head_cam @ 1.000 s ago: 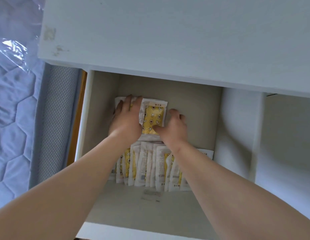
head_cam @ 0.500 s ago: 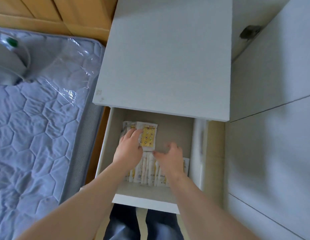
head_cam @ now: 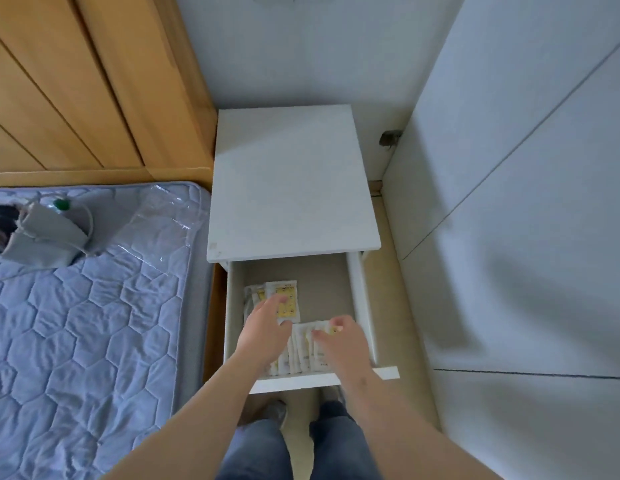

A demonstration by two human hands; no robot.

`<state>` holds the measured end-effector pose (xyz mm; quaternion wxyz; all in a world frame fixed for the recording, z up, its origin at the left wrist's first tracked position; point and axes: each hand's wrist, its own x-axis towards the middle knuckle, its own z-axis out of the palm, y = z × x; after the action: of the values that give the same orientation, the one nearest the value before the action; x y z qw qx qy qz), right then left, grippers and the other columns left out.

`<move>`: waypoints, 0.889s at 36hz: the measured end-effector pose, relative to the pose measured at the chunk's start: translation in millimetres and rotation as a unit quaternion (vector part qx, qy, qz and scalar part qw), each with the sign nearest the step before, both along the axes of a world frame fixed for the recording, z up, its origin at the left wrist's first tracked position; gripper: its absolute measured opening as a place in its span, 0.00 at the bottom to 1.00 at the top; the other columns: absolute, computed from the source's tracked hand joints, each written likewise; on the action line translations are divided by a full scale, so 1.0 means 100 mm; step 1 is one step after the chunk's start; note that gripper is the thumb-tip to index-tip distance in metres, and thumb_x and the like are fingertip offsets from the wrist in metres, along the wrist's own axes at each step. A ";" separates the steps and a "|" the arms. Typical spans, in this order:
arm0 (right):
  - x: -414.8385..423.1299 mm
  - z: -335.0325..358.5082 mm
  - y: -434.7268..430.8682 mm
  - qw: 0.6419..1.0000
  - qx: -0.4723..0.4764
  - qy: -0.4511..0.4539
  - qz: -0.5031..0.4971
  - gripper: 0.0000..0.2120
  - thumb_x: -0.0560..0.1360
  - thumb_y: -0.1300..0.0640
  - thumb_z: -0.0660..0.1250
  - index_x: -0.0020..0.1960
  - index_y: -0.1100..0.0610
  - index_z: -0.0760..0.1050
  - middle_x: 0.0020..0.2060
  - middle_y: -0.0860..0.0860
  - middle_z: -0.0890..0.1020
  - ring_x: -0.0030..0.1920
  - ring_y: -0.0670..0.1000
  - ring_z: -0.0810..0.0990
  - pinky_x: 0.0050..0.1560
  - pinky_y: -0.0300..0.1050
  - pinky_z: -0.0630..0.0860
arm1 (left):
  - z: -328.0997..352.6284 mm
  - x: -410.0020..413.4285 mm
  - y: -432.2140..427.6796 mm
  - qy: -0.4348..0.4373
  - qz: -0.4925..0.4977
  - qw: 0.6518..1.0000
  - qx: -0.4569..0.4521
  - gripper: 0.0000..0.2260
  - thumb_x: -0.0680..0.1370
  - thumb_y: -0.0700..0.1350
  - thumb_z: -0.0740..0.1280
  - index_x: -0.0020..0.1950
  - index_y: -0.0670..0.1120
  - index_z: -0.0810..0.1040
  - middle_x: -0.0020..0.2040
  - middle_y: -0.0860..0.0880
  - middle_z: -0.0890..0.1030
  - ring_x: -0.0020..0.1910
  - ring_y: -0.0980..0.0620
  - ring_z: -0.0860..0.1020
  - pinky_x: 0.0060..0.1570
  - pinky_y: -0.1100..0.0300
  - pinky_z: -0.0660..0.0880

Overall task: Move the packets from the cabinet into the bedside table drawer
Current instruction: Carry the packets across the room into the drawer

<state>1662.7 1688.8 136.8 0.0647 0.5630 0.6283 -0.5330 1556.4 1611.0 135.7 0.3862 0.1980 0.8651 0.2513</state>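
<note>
Both bare hands reach down into the open drawer (head_cam: 358, 299). The right hand (head_cam: 341, 339) is over a row of packets (head_cam: 301, 355) standing on edge against the drawer's front, its fingers curled at their tops, though I cannot tell whether it pinches one; the left hand (head_cam: 267, 329) is spread wide, fingers straight, over the flat packets (head_cam: 284, 291) lying at the back left. Beyond the drawer is the white counter (head_cam: 291, 181), with a quilted bed (head_cam: 87, 323) to its left.
</note>
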 end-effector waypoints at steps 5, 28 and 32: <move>0.14 0.16 -0.31 0.995 0.005 0.028 -0.091 0.20 0.74 0.57 0.66 0.65 0.58 0.69 0.57 0.49 0.74 0.41 0.40 0.72 0.37 0.27 0.67 | 0.16 -0.02 -0.14 0.005 -0.077 0.997 0.020 0.20 0.80 0.41 0.60 0.71 0.52 0.65 0.68 0.50 0.70 0.39 0.63 0.70 0.33 0.71 0.69; 2.69 0.56 -2.14 0.795 0.074 0.100 -0.594 0.17 0.75 0.57 0.67 0.62 0.60 0.71 0.50 0.51 0.73 0.48 0.49 0.73 0.47 0.39 0.68 | 0.69 2.74 -0.75 -0.010 -0.523 0.849 0.075 0.16 0.77 0.40 0.61 0.64 0.47 0.72 0.62 0.48 0.75 0.58 0.50 0.74 0.59 0.57 0.71; 3.60 0.63 -2.86 0.746 0.098 0.062 -0.656 0.17 0.74 0.55 0.66 0.62 0.58 0.72 0.52 0.50 0.75 0.53 0.49 0.73 0.51 0.39 0.67 | 0.69 3.82 -1.26 -0.057 -0.579 0.809 0.089 0.13 0.77 0.39 0.62 0.61 0.46 0.73 0.58 0.47 0.76 0.52 0.50 0.75 0.52 0.58 0.72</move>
<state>2022.4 1403.0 199.9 -0.3954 0.8052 0.1561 -0.4134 1938.1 1485.0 205.0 0.4895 0.6806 0.5408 0.0677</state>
